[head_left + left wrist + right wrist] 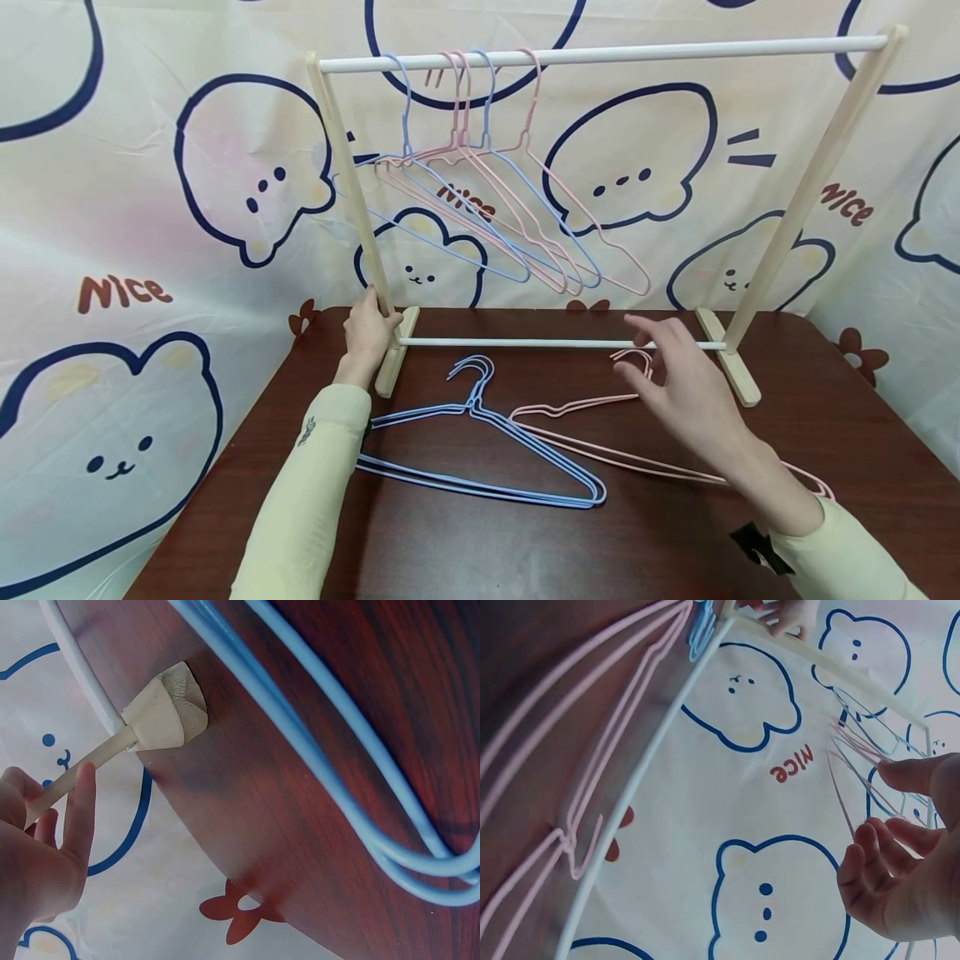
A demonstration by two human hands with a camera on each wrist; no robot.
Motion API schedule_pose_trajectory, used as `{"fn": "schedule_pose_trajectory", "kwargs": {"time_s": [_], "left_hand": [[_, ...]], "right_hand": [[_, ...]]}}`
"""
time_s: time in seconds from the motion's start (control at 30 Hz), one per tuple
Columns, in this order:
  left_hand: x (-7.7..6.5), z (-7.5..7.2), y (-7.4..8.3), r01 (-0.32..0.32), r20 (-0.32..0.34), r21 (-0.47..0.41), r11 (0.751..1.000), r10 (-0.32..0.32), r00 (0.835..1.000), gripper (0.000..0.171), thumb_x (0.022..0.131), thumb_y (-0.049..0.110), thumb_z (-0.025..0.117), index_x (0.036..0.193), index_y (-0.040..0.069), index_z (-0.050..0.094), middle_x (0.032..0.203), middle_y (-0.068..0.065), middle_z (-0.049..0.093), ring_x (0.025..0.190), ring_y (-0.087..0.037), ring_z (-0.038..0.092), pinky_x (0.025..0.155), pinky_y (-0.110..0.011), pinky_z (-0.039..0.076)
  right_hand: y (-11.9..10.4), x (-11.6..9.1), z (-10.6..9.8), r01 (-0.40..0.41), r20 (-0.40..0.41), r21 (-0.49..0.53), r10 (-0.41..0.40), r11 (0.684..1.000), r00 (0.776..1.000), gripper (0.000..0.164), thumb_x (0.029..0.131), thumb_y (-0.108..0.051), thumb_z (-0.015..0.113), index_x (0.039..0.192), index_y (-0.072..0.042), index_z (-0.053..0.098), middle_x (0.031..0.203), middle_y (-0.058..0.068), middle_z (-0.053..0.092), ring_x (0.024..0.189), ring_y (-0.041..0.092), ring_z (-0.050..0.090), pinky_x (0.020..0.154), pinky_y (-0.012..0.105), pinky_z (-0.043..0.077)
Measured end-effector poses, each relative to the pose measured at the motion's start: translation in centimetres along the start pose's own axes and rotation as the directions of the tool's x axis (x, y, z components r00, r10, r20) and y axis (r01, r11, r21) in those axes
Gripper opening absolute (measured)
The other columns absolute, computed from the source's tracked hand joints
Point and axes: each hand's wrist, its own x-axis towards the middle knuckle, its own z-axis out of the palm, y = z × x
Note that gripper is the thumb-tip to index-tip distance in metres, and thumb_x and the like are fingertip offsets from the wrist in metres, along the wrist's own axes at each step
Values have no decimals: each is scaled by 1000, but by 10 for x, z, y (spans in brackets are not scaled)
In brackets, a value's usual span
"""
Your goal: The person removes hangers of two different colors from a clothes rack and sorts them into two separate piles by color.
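Left hand (367, 329): fingers curled round the pale wooden left post (347, 169) of a rack, near its base, left of centre; forearm rises from the bottom edge, leaning right. Post's long axis steep, top tilted toward the upper left. Right hand (690, 387): right of centre, fingertips toward the upper left, thumb apart from the fingers with a gap between; forearm comes from the lower right corner. In the head view it overlaps the thin pink wire-shaped hangers (592, 403) on the table; the right wrist view shows hand and hangers apart. Pink hangers: hooks toward the top, curving left; long axis slopes from centre to lower right. Beside them, lower centre, a stack of light-blue slim hangers (474, 403), hooks up and curving left; long axis nearly horizontal, dipping right, left end behind the sleeve. Above, pink and blue hangers hang from the white round top rail (675, 52), bunched left of centre. All stands on a dark-brown wood-grain table (525, 554).
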Motion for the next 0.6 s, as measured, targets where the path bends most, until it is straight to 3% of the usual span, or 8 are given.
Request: {"fn": "schedule_pose_trajectory", "kwargs": {"time_s": [0.27, 0.47, 0.6], "left_hand": [[0, 1, -1, 6, 2, 9, 1000, -6, 1000, 32, 95, 20, 65, 121, 6, 52, 107, -22, 64, 100, -43, 65, 94, -57, 49], [0, 0, -1, -5, -4, 9, 1000, 5, 1000, 31, 94, 20, 65, 119, 5, 52, 104, -22, 64, 98, -43, 64, 93, -57, 50], [1, 0, -2, -9, -4, 10, 1000, 9, 1000, 31, 94, 20, 64, 119, 5, 52, 104, -22, 64, 98, -43, 64, 93, -57, 49]], "right_hand": [[3, 14, -3, 51, -117, 39, -46, 998, 992, 58, 83, -4, 77, 137, -5, 54, 106, 14, 55, 85, 20, 52, 68, 25, 43], [10, 28, -1, 119, -216, 51, -105, 992, 971, 62, 81, -1, 78, 138, 0, 52, 121, 26, 50, 105, 35, 48, 83, 42, 37], [14, 39, -1, 120, -255, 27, -109, 992, 961, 64, 81, -2, 78, 139, -2, 51, 125, 27, 46, 116, 40, 42, 88, 50, 35]]}}
